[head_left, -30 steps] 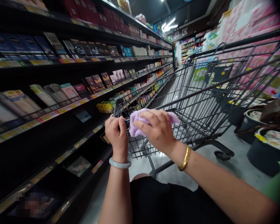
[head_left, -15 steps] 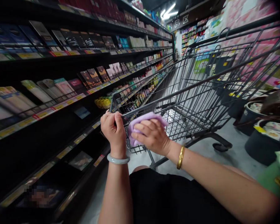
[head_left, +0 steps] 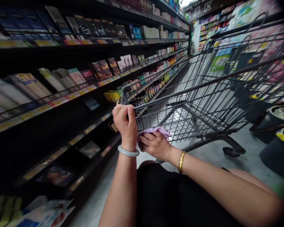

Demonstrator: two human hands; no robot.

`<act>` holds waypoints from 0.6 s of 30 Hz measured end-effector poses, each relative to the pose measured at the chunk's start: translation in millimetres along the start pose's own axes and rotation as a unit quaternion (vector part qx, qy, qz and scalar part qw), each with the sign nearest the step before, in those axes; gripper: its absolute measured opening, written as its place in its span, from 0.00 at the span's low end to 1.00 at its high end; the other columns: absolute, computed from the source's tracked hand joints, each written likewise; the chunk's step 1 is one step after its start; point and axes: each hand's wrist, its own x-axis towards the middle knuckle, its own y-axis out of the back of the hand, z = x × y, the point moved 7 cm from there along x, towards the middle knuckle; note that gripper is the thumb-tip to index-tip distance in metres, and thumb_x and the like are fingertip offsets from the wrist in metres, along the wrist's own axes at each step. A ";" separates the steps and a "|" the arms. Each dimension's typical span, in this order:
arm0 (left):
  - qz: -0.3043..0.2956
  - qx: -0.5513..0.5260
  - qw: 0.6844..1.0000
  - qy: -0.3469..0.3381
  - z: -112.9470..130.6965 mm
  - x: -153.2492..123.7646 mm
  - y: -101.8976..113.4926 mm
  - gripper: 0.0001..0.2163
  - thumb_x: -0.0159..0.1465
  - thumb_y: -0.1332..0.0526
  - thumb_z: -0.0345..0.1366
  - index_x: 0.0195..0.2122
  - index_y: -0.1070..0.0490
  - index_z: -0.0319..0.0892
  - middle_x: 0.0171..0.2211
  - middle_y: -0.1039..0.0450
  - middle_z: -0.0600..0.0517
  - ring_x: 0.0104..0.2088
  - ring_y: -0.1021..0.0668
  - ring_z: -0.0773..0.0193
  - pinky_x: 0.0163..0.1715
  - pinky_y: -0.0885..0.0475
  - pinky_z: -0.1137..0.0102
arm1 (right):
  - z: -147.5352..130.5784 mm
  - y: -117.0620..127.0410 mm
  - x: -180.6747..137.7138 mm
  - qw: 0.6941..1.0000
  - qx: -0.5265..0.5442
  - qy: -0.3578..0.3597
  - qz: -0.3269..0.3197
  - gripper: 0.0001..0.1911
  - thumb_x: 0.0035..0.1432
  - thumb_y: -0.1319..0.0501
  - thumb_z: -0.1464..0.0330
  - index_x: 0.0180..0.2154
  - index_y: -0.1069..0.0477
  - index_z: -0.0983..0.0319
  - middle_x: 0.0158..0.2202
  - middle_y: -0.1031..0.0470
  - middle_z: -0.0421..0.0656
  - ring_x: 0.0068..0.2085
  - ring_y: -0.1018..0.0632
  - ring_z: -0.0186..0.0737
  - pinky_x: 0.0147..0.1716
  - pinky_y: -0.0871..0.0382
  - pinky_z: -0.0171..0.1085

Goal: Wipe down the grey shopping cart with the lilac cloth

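A dark wire shopping cart (head_left: 180, 94) stands in front of me, its near corner between my arms. My left hand (head_left: 125, 121) is closed around the cart's top rim at that corner, a pale bangle on its wrist. Lower down, my right hand (head_left: 155, 144) presses a light purple cloth (head_left: 164, 131) against the lower wires of the basket's near end. Its fingers curl over the cloth, and part of the cloth is hidden beneath them. A gold bangle circles the right wrist.
Shelves (head_left: 80, 94) of boxed and bottled goods run along the left, close to my left arm. Dark buckets (head_left: 276, 151) holding goods stand on the right. A cart wheel (head_left: 234, 151) rests on the grey floor.
My right hand has moved down with the purple cloth, from near the top rim to the lower wires. My left hand keeps its hold on the rim; the whole view has shifted a little.
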 end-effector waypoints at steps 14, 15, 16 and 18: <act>-0.008 0.001 1.000 0.005 1.7 -0.5 0.8 0.13 0.73 0.45 0.38 0.32 0.27 0.44 0.32 0.32 0.53 0.39 0.29 0.64 0.62 0.35 0.59 | 7.6 7.6 -6.6 0.998 0.028 0.044 -0.027 0.04 0.64 0.37 0.67 0.36 0.24 0.55 0.49 0.21 0.38 0.51 0.28 0.38 0.50 0.38 0.42; -0.009 0.003 1.000 0.003 1.3 -0.3 0.5 0.13 0.73 0.45 0.38 0.32 0.27 0.44 0.32 0.32 0.53 0.39 0.29 0.64 0.61 0.35 0.59 | 11.6 10.9 -4.5 0.999 0.026 0.037 -0.023 0.03 0.64 0.37 0.67 0.37 0.24 0.55 0.49 0.22 0.38 0.51 0.28 0.38 0.51 0.38 0.42; -0.009 0.006 1.000 0.001 1.1 -0.1 0.2 0.13 0.72 0.45 0.38 0.32 0.27 0.44 0.32 0.32 0.53 0.39 0.28 0.64 0.61 0.34 0.59 | 17.2 15.9 -1.2 0.999 0.020 0.023 -0.014 0.04 0.64 0.38 0.67 0.38 0.24 0.55 0.50 0.22 0.38 0.52 0.28 0.39 0.52 0.38 0.42; -0.005 0.009 1.000 -0.004 1.0 0.3 0.0 0.13 0.72 0.45 0.39 0.32 0.27 0.44 0.32 0.32 0.53 0.39 0.28 0.64 0.61 0.34 0.59 | 30.2 28.4 5.7 1.000 0.003 -0.015 0.016 0.06 0.64 0.38 0.68 0.41 0.23 0.54 0.50 0.22 0.39 0.53 0.30 0.40 0.53 0.39 0.44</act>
